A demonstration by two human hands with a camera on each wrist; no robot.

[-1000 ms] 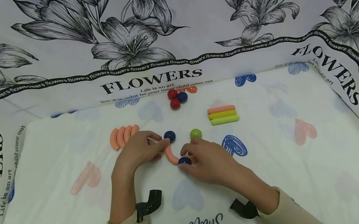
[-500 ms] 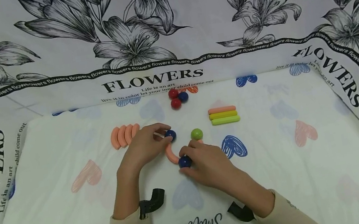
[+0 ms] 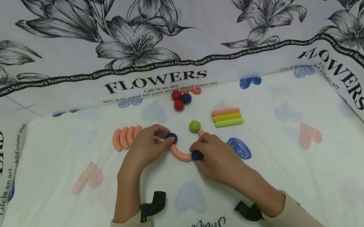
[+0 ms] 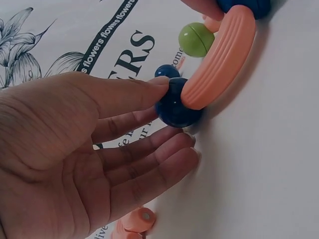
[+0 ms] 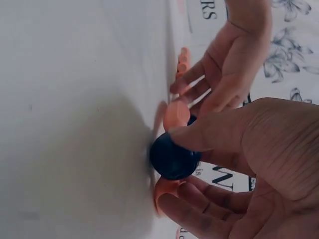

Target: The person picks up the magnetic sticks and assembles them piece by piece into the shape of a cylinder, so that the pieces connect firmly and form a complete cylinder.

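An orange curved piece [image 3: 180, 153] lies on the white cloth with a dark blue ball at each end. My left hand [image 3: 162, 139] pinches the left blue ball [image 3: 172, 137] between thumb and fingers; the left wrist view shows the thumb on top of this ball [image 4: 177, 107] where it meets the curved piece [image 4: 219, 57]. My right hand [image 3: 199, 151] pinches the other blue ball [image 3: 196, 155], seen close up [image 5: 172, 157] under the thumb. A second short orange piece [image 3: 200, 131] runs from the right hand up to a green ball [image 3: 195, 126].
Several orange curved pieces [image 3: 126, 137] stand in a row left of the left hand. Two red balls and a blue one [image 3: 180, 100] sit at the back. Three straight sticks [image 3: 227, 117], orange, yellow and green, lie to the right. Flower-print cloth walls surround the surface.
The right hand carried its blue ball right and away from me, swinging the curved piece flatter. The green ball shifted farther back. The left hand moved onto its blue ball.
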